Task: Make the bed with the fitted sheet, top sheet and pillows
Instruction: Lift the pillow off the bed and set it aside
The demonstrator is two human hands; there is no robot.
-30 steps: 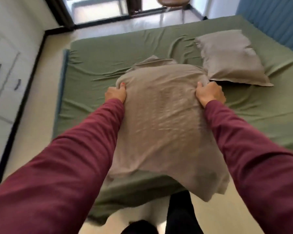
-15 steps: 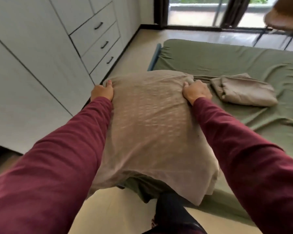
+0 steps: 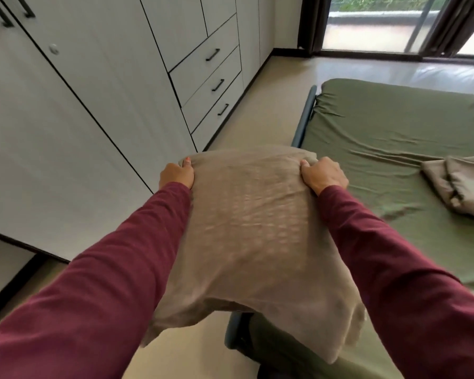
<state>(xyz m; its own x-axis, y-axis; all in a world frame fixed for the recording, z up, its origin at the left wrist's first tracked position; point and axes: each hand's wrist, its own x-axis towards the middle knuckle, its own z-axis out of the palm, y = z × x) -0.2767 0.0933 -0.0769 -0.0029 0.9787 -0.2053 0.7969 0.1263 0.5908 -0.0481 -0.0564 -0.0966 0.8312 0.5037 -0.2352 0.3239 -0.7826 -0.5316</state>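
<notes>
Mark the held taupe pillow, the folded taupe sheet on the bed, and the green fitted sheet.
held taupe pillow (image 3: 255,231), head view, centre.
folded taupe sheet (image 3: 468,184), head view, top fold.
green fitted sheet (image 3: 389,127), head view, bare area.

A pillow (image 3: 255,231) is held in front of the person, the left hand (image 3: 175,175) on its left side and the right hand (image 3: 324,175) on its right. The bed (image 3: 394,138) lies to the right, folded bedding (image 3: 465,184) resting on it. Wardrobe drawers (image 3: 211,77) stand to the left.

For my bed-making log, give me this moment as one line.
phase: carrying taupe pillow | left hand: grips far left corner | right hand: grips far right corner | green fitted sheet: on
</notes>
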